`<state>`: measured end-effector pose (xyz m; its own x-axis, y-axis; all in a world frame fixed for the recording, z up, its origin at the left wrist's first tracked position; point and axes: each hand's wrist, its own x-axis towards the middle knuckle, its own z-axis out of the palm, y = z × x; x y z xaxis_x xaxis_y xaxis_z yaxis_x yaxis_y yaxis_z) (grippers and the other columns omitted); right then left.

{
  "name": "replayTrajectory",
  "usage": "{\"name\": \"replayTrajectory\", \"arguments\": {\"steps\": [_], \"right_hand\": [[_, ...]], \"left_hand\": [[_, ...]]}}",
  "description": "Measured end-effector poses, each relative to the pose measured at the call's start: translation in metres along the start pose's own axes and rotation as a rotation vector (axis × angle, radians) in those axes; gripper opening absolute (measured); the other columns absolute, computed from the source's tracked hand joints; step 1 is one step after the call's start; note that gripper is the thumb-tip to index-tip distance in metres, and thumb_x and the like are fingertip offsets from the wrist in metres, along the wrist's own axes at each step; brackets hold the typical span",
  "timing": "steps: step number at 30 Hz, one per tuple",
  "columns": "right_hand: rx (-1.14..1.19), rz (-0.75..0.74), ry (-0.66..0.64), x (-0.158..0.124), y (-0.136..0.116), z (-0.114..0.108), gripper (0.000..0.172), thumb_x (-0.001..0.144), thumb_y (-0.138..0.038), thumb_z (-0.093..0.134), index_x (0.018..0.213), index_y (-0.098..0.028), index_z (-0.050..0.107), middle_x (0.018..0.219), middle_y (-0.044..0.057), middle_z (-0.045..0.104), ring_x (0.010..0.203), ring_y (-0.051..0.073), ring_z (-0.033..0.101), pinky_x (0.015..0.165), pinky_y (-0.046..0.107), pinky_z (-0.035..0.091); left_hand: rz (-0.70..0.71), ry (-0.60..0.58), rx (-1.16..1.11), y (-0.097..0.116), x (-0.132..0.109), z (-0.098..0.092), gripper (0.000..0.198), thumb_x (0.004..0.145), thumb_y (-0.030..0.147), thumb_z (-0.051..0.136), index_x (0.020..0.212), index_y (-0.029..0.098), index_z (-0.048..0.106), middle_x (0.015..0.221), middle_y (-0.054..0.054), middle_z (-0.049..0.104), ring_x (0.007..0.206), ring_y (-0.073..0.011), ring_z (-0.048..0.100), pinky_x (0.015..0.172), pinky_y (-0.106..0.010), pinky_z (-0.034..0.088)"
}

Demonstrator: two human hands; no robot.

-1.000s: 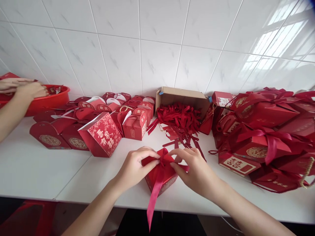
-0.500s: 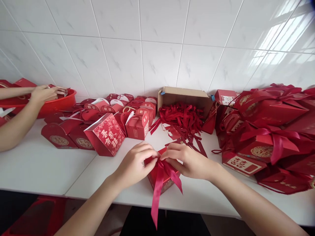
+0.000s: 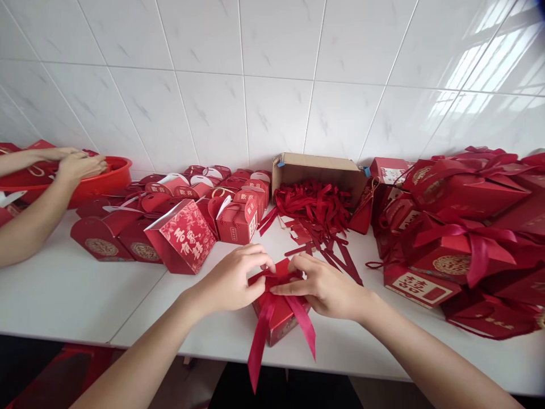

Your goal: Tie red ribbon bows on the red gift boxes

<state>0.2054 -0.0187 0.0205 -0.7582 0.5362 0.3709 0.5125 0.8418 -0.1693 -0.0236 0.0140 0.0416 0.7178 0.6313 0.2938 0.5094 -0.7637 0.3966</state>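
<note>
A small red gift box [image 3: 284, 318] sits near the table's front edge between my hands. A shiny dark-pink ribbon [image 3: 260, 341] is tied on its top, with two tails hanging down over the front. My left hand [image 3: 236, 278] has thumb and curled fingers round the ribbon at the bow's left side. From the other side, my right hand [image 3: 326, 284] grips the ribbon, its thumb across the knot and its fingers bent over the box's top. My fingers partly hide the bow.
Behind the box, a cardboard carton [image 3: 319, 162] spills red ribbons [image 3: 315, 199]. Red gift boxes [image 3: 183, 238] stand in rows at left; ribboned boxes [image 3: 464, 238] are stacked at right. At far left, another person's hands [image 3: 80, 165] are over a red basin [image 3: 106, 184].
My thumbs and fingers have parted from their close pinch at the knot and spread over the bow. The ribbon's left tail has swung left. The other person's hands have shifted left over the basin.
</note>
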Motion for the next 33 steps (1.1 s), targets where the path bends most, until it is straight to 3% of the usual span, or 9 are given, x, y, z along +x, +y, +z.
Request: {"name": "replayTrajectory", "arguments": {"steps": [5,9,14,18,22,27,33], "right_hand": [[0.019,-0.004,-0.008,0.001,0.000,-0.001,0.046,0.087,-0.005,0.046,0.120,-0.029,0.067,0.086,0.007,0.049,0.077,0.017,0.046,0.069,0.030,0.044],[0.052,-0.014,-0.015,0.003,0.001,-0.001,0.046,0.086,-0.005,0.046,0.119,-0.029,0.068,0.089,0.007,0.051,0.081,0.017,0.047,0.073,0.030,0.045],[0.113,-0.039,-0.006,0.003,0.002,0.001,0.041,0.087,-0.010,0.047,0.117,-0.026,0.069,0.086,0.007,0.051,0.080,0.017,0.045,0.075,0.031,0.046],[0.163,-0.030,0.005,0.002,0.002,0.002,0.042,0.087,-0.009,0.045,0.117,-0.024,0.069,0.087,0.008,0.051,0.083,0.018,0.047,0.074,0.031,0.047],[0.194,-0.022,-0.003,0.003,0.001,0.002,0.040,0.088,-0.011,0.045,0.118,-0.024,0.068,0.094,0.009,0.054,0.091,0.020,0.050,0.082,0.034,0.047],[0.186,-0.036,-0.017,0.003,0.001,0.004,0.037,0.092,-0.015,0.044,0.119,-0.021,0.068,0.091,0.010,0.053,0.087,0.019,0.049,0.082,0.033,0.046],[0.148,-0.024,-0.053,0.002,-0.001,0.001,0.037,0.093,-0.017,0.043,0.120,-0.021,0.067,0.086,0.007,0.049,0.077,0.017,0.044,0.068,0.028,0.043]], "left_hand": [[-0.044,-0.190,-0.202,-0.003,0.006,-0.008,0.007,0.078,0.014,0.052,0.078,0.021,0.055,0.084,0.001,0.055,0.075,-0.0145,0.053,0.071,-0.024,0.044],[-0.045,-0.287,-0.295,-0.009,0.019,-0.009,0.010,0.080,0.017,0.048,0.073,0.021,0.054,0.085,0.001,0.051,0.077,-0.0150,0.051,0.069,-0.022,0.043],[-0.024,-0.242,-0.391,-0.019,0.033,-0.005,0.012,0.079,0.019,0.049,0.067,0.021,0.051,0.086,0.000,0.050,0.085,-0.0163,0.051,0.076,-0.023,0.045],[-0.001,-0.284,-0.502,-0.022,0.031,-0.003,0.013,0.079,0.018,0.050,0.067,0.021,0.053,0.112,-0.004,0.060,0.109,-0.0213,0.056,0.091,-0.029,0.047],[-0.004,-0.296,-0.516,-0.024,0.024,-0.003,0.013,0.078,0.018,0.058,0.065,0.021,0.058,0.135,-0.005,0.056,0.130,-0.0253,0.046,0.107,-0.039,0.037],[0.018,-0.238,-0.490,-0.027,0.018,0.003,0.017,0.077,0.016,0.059,0.062,0.021,0.056,0.133,-0.004,0.059,0.131,-0.0249,0.046,0.108,-0.041,0.037],[-0.068,-0.112,-0.553,-0.023,0.013,0.011,0.024,0.085,0.028,0.055,0.067,0.021,0.041,0.128,-0.009,0.060,0.127,-0.0245,0.048,0.103,-0.037,0.040]]}}
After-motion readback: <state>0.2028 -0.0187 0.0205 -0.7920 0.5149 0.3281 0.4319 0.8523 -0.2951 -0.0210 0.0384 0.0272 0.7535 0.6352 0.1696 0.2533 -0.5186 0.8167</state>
